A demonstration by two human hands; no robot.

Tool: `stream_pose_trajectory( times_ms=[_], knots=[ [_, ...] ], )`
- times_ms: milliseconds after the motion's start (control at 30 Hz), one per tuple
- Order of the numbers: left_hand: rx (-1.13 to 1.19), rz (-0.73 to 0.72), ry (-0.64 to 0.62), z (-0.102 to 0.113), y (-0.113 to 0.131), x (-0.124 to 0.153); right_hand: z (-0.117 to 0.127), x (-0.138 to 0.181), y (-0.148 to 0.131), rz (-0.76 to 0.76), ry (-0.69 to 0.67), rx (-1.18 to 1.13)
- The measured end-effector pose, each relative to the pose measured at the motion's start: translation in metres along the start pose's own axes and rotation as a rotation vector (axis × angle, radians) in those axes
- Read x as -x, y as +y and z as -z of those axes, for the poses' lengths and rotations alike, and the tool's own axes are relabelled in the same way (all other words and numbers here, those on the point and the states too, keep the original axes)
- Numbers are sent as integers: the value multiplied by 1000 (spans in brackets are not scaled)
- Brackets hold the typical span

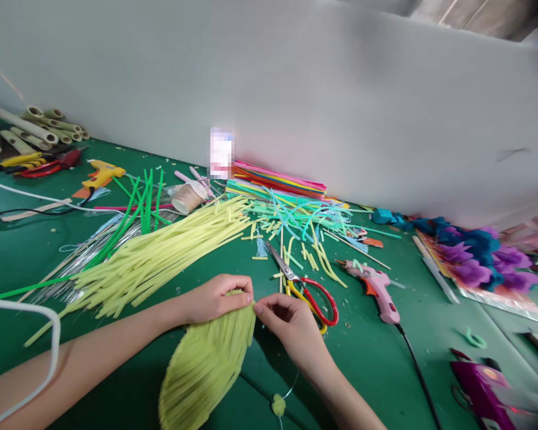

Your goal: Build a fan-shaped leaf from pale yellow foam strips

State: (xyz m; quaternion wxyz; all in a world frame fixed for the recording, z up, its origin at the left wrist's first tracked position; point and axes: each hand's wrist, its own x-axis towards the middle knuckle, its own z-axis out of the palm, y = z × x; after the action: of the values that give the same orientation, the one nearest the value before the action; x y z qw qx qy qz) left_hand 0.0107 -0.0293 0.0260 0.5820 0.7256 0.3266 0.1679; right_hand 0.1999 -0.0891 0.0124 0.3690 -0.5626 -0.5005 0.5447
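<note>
The leaf (206,370) sits nearest me, over the bench (367,370). My left hand (219,298) is curled closed on its upper end; my right hand (291,322) pinches the corner there, thumb to forefinger. I judge the body formed, this corner unfinished. Beyond the leaf, rightward: scissors (291,273). Beyond it, leftward: loose yellow stems (170,251), unattached.

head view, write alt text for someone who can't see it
A left hand holds a fuzzy yellow-green leaf shape above a green table while the right hand pinches at its upper corner. Scissors and a pink glue gun lie nearby, with loose yellow stems heaped beyond the left forearm.
</note>
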Motion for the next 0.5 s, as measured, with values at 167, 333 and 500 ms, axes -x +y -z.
stream_pose_trajectory(
  times_ms=[167, 333, 500],
  knots=[
    [-7, 2, -2, 1, -1, 0, -1, 0, -3, 20, 5, 23],
    [-14, -4, 22, 3, -2, -1, 3, 1, -5, -34, -9, 22],
    [9, -11, 20, 3, -2, -2, 5, 2, -5, -44, -83, 17]
  ],
)
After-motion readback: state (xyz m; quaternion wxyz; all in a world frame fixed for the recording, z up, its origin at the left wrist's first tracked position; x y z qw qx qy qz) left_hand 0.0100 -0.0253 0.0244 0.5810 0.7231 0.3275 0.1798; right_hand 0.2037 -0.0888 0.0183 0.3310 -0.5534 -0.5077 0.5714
